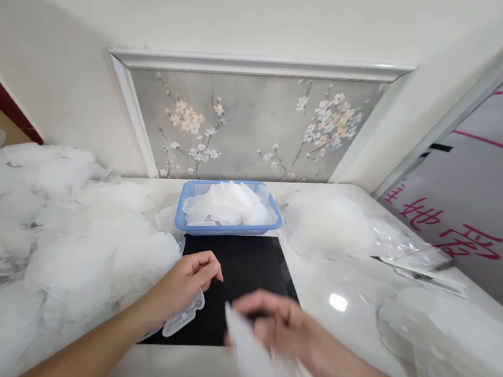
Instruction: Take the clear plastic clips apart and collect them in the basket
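Note:
My left hand (199,270) is closed over the left part of a black mat (246,273), its fingers curled downward; what they hold, if anything, is hidden. Just below it lies a translucent plastic piece with a scalloped edge (184,316), partly on the mat. Blurred by motion, my right hand (277,324) grips thin white translucent sheets (253,356) near the mat's front edge. Behind the mat stands a blue plastic basket (231,231), with similar white translucent pieces (230,202) heaped in it.
A large pile of white translucent pieces (79,260) covers the left side of the table. On the right lie bagged white pieces (327,222), a slim pen-like tool (417,273) and another clear bag (454,323). A wall with a framed floral panel (244,123) rises behind.

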A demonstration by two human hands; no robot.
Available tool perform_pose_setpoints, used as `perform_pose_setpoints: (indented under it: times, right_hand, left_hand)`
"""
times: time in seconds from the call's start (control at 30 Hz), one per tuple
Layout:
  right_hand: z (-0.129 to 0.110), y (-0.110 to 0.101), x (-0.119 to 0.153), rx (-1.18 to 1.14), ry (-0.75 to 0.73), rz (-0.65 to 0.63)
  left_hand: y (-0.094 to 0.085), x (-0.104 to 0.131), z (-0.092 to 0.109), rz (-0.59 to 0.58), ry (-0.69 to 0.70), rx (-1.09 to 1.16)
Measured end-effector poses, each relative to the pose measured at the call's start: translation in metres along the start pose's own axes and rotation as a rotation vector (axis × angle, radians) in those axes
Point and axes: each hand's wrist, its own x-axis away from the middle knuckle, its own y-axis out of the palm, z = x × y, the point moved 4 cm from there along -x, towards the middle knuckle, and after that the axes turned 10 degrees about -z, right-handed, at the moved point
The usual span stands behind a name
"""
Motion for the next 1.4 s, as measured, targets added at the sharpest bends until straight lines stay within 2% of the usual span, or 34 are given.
perform_pose_setpoints:
  times: [0.03,0.07,0.1,0.13,0.2,0.37,0.47,0.57,0.7,0.87,1.1,1.27,1.33,1.4]
  right_hand:
    - [-0.021,-0.009,-0.001,0.080,-0.194,0.141]
    - [-0.044,-0.016,0.001,0.364,-0.415,0.316]
    - [-0.061,-0.021,0.005,0.546,-0.580,0.479]
    - [-0.072,-0.024,0.009,0.696,-0.680,0.611]
    - [-0.081,-0.027,0.009,0.878,-0.716,0.732]
    - [-0.071,-0.017,0.000,1.196,-0.723,0.776]
    - [-0.067,-0.009,-0.003,1.297,-0.757,0.781]
    - [-0.067,-0.008,-0.003,1.306,-0.741,0.784]
    - [-0.065,-0.008,-0.002,1.317,-0.721,0.806]
    - [-0.060,-0.008,-0.006,1.309,-0.682,0.813]
    - [-0.062,-0.005,-0.010,1.281,-0.685,0.796]
    - [-0.068,-0.003,-0.019,1.299,-0.666,0.782]
    - [-0.073,-0.001,-0.022,1.293,-0.696,0.762]
    - [-0.079,0.000,-0.025,1.274,-0.735,0.738]
  left_hand:
    - [0.003,0.000,-0.001,-0.023,0.007,-0.003]
    - [0.007,0.000,-0.002,-0.041,0.009,-0.003]
    - [0.010,0.000,-0.004,-0.054,0.003,-0.002]
    - [0.013,0.000,-0.006,-0.058,-0.005,-0.003]
    - [0.018,0.000,-0.008,-0.052,-0.008,-0.011]
    - [0.029,0.000,-0.012,-0.118,0.000,0.122]
    - [0.032,-0.002,-0.019,-0.126,-0.027,0.243]
    - [0.032,-0.004,-0.022,-0.092,0.006,0.310]
    - [0.032,-0.007,-0.017,-0.081,0.076,0.265]
    - [0.028,-0.005,-0.010,0.043,0.083,0.173]
    - [0.023,-0.002,-0.010,0.034,0.179,0.051]
    - [0.011,0.001,-0.019,0.185,0.091,0.226]
    - [0.007,0.001,-0.020,0.187,0.096,0.318]
    - [0.001,0.001,-0.021,0.248,0.112,0.400]
